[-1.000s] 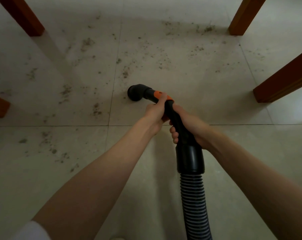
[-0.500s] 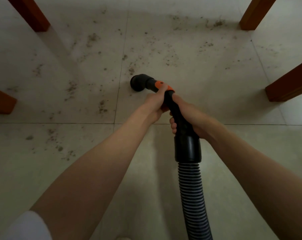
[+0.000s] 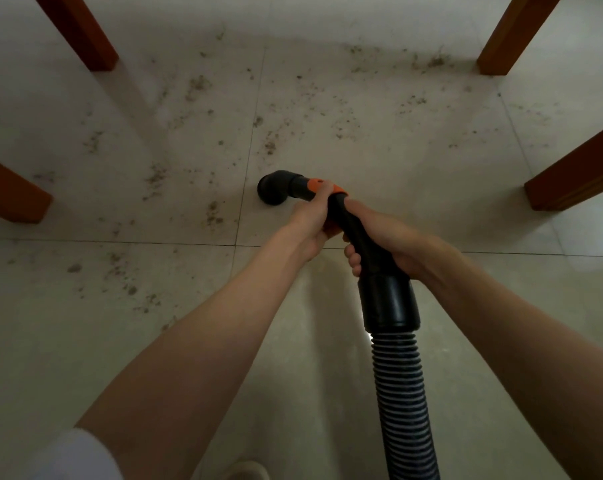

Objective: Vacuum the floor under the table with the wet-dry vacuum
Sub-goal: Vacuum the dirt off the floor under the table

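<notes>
Hose rising from lower frame | right hand wrapped round black wand above cuff | left hand gripping orange collar | nozzle near tile floor, contact unclear | debris beyond | risk: wand striking table legs, scattering crumbs.

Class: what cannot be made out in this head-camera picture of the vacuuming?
- Nozzle mouth: faces the floor, hidden.
- Hose: cut off by the bottom edge; the vacuum's body is unseen.
- Table legs: tops cut off; tabletop out of frame.
- Left hand fingers: wrapped behind the handle.
</notes>
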